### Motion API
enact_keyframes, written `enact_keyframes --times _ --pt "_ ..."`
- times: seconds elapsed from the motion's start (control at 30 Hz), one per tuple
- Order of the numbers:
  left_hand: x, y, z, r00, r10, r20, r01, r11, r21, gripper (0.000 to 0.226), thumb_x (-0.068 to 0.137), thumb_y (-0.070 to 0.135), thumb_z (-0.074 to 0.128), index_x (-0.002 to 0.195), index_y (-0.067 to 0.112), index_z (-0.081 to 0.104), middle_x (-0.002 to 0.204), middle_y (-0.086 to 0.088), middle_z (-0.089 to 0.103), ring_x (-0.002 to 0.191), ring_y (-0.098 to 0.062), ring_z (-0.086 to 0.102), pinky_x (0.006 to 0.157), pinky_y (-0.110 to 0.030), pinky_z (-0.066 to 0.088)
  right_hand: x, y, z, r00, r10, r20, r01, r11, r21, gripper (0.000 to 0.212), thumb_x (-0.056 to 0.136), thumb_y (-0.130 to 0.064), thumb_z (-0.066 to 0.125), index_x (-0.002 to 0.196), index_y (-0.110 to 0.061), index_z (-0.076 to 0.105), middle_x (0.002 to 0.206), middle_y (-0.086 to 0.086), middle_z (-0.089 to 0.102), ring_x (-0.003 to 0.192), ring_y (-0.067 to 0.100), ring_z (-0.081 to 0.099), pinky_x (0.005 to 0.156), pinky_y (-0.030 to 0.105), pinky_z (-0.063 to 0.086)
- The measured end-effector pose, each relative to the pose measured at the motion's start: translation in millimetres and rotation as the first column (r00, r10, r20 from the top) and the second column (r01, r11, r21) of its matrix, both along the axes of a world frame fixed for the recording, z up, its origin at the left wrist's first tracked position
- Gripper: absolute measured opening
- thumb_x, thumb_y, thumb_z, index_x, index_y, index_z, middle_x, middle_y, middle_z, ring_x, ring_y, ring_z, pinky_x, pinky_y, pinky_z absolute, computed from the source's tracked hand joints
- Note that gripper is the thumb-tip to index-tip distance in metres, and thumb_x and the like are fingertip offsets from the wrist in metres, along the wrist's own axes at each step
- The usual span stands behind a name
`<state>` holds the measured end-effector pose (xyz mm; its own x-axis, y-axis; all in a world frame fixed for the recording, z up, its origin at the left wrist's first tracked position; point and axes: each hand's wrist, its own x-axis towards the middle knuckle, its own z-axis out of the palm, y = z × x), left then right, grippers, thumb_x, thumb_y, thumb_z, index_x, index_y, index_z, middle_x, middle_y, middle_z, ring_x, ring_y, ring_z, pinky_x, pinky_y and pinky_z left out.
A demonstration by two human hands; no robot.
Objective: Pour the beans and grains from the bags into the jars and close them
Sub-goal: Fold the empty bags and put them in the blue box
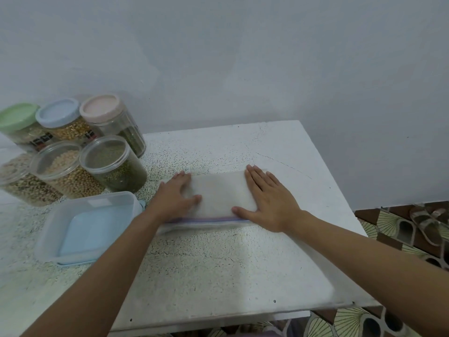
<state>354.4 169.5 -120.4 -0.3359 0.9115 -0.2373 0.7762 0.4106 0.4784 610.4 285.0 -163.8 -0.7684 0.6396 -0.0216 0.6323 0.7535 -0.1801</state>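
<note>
**Both palms flat on the bag**

My forearms reach over the speckled white table (218,268). My left hand (176,198) and right hand (272,203) lie spread, fingers straight, pressing the two ends of the zip bag (218,193), which lies flat mid-table with its zip strip toward me. Just left sits a shallow translucent box (90,224), blue inside. Beyond it stand three open jars (114,164) of beans and grains, then three lidded jars (100,110) against the pale wall (243,57). Patterned floor tiles (388,222) and sandals (427,222) show on the right.
</note>
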Motion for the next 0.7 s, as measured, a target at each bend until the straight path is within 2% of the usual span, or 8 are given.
enact_keyframes --times 0.1,0.17,0.23,0.37,0.5,0.57,0.63,0.7 --pt "-12 20 25 0.997 0.029 -0.068 -0.024 0.997 0.079 0.056 0.093 0.03 0.073 0.145 0.022 0.055 0.154 -0.003 0.05 0.144 -0.026 0.042 0.117 -0.038 0.03 -1 -1 0 1.0 0.003 0.005 -0.003 1.0 0.017 0.11 0.085 -0.089 0.01 0.162 -0.013 -0.01 0.17 0.001 -0.016 0.155 0.01 -0.019 0.128 0.037 -0.006" --pt "-11 37 34 0.993 -0.048 -0.107 0.062 0.99 0.129 0.047 0.093 0.027 0.072 0.139 0.021 0.061 0.144 -0.002 0.059 0.135 -0.022 0.05 0.108 -0.03 0.035 -1 -2 2 1.0 0.006 0.01 -0.007 1.0 0.021 0.11 0.086 -0.089 0.01 0.162 -0.013 -0.01 0.17 0.002 -0.017 0.155 0.011 -0.02 0.127 0.036 -0.006" --pt "-4 54 35 0.983 -0.149 -0.105 0.157 0.985 0.068 0.041 0.093 0.03 0.073 0.132 0.02 0.065 0.127 -0.001 0.064 0.121 -0.02 0.056 0.095 -0.024 0.036 -1 -2 2 1.0 0.008 0.006 -0.008 1.0 0.03 0.109 0.086 -0.089 0.01 0.162 -0.014 -0.009 0.17 0.003 -0.016 0.155 0.011 -0.019 0.127 0.036 -0.006" --pt "4 76 23 0.972 -0.234 -0.026 0.232 0.972 -0.047 0.036 0.084 0.036 0.082 0.113 0.021 0.067 0.103 0.002 0.06 0.093 -0.017 0.056 0.08 -0.028 0.043 0 -4 3 1.0 0.008 -0.002 -0.008 0.999 0.047 0.109 0.086 -0.089 0.013 0.163 -0.014 -0.004 0.171 0.004 -0.011 0.156 0.013 -0.017 0.128 0.037 -0.005" --pt "5 88 23 0.967 -0.254 0.012 0.253 0.959 -0.127 0.031 0.082 0.039 0.084 0.102 0.023 0.066 0.096 0.009 0.062 0.092 -0.015 0.059 0.077 -0.027 0.044 0 -6 7 1.0 -0.002 0.014 0.002 0.999 0.04 0.11 0.084 -0.09 0.015 0.163 -0.016 -0.005 0.17 0.006 -0.014 0.156 0.017 -0.018 0.128 0.038 -0.005" --pt "7 92 29 0.956 -0.292 0.009 0.288 0.937 -0.198 0.032 0.083 0.046 0.081 0.1 0.025 0.064 0.094 0.011 0.059 0.089 -0.013 0.057 0.074 -0.028 0.042 0 -7 9 0.999 -0.003 0.037 0.001 0.999 0.047 0.112 0.082 -0.092 0.012 0.163 -0.017 -0.005 0.17 0.007 -0.014 0.156 0.018 -0.018 0.127 0.043 0.0" --pt "11 92 33 0.938 -0.347 -0.015 0.334 0.912 -0.238 0.031 0.086 0.046 0.078 0.081 0.024 0.057 0.079 0.01 0.054 0.075 -0.014 0.052 0.066 -0.03 0.037 0 -6 12 0.998 0.013 0.058 -0.017 0.997 0.078 0.111 0.081 -0.093 0.011 0.163 -0.02 -0.004 0.171 0.009 -0.014 0.157 0.021 -0.016 0.125 0.05 0.007" --pt "13 89 35 0.911 -0.413 -0.014 0.398 0.885 -0.242 0.045 0.088 0.04 0.077 0.066 0.02 0.043 0.065 0.004 0.044 0.062 -0.017 0.04 0.059 -0.031 0.029 0 -5 14 0.997 0.045 0.069 -0.053 0.992 0.117 0.109 0.082 -0.093 0.014 0.164 -0.023 -0.002 0.171 0.01 -0.012 0.157 0.023 -0.011 0.12 0.052 0.014"
